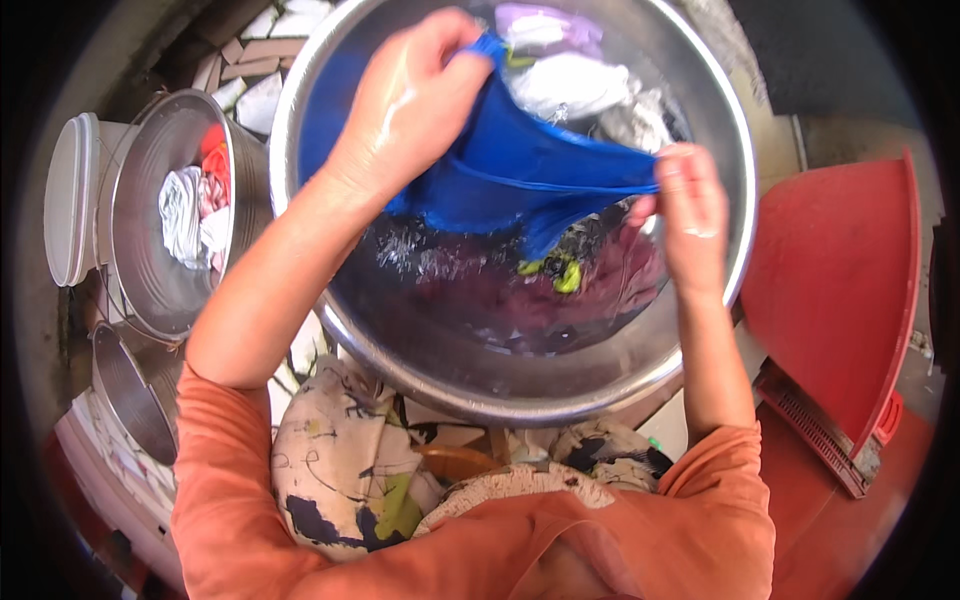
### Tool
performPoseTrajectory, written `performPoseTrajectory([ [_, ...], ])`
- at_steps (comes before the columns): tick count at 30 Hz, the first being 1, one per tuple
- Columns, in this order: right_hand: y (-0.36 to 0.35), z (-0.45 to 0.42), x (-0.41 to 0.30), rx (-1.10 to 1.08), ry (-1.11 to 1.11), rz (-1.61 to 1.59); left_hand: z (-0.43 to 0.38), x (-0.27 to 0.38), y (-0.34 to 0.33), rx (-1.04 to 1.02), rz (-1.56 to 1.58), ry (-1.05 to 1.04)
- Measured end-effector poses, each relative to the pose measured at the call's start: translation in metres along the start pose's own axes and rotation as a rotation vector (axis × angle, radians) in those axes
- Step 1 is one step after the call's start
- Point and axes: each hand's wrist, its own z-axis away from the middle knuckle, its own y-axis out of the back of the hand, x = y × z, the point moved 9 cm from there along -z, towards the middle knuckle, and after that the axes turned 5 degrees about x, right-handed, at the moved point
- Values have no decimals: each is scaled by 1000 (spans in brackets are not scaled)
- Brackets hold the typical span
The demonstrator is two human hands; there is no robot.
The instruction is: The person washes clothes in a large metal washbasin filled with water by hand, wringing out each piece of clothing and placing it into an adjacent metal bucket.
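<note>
A wet blue garment is stretched between my two hands over a wide metal basin. My left hand pinches its upper edge near the basin's far side. On the right, my right hand grips the narrow end of the cloth. The lower part of the garment hangs down to the water. Dark red cloth and a bright yellow-green piece lie in the water below it. White cloth and a lilac item float at the far side.
Left of the basin, a metal bucket holds white cloth and red cloth. Beside it stand a white plastic bucket and another metal vessel. A large red plastic tub leans at the right. Broken tile paves the ground.
</note>
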Motion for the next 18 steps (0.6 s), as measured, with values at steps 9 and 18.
performPoseTrajectory([
  [9, 14, -20, -323, -114, 972, -303, -80, 262, 69, 66, 695, -299],
  [18, -55, -57, -112, -254, 277, 133, -44, 160, -1, -351, -622, -343],
])
